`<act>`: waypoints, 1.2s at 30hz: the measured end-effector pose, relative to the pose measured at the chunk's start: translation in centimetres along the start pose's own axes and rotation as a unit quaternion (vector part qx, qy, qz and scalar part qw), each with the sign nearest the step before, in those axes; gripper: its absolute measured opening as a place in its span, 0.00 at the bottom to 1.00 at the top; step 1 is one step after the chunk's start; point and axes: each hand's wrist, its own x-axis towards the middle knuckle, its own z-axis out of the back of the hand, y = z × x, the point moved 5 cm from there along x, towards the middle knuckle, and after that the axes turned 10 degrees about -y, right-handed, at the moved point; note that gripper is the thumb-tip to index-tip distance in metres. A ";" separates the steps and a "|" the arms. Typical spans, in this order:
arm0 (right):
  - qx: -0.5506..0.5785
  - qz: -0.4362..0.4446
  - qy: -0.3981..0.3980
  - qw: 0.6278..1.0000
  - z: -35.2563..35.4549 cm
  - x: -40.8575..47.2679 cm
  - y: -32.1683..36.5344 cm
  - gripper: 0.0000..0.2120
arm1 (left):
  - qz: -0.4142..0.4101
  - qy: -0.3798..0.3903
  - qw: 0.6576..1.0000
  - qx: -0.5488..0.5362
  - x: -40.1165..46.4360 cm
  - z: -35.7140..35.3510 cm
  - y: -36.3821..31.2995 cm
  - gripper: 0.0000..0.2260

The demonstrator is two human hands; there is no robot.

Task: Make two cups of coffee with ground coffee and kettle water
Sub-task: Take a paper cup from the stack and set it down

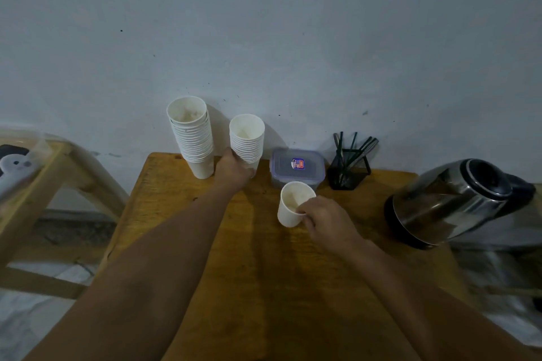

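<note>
My right hand (324, 218) pinches the rim of a single upright white paper cup (293, 204) mid-table; at its ten o'clock, my left hand (234, 168) grips the shorter white cup stack (247, 138), nearer for the second cup.

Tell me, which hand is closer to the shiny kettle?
Right. The right hand holds a single cup left of the kettle; the left hand grips a cup stack farther away.
</note>
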 end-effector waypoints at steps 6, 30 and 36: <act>-0.003 -0.003 0.025 1.000 -1.8 -1.9 -0.6 0.07 | 0.006 0.008 1.000 -0.002 -0.4 0.3 -0.2 0.31; 0.001 0.028 0.019 0.999 -1.9 -5.2 -0.4 0.08 | 0.107 0.108 0.988 0.035 -2.8 -3.4 -0.1 0.18; -0.027 -0.005 0.007 1.000 -1.1 -5.5 -1.5 0.08 | 0.111 0.114 0.986 0.044 -3.0 -3.5 -0.3 0.21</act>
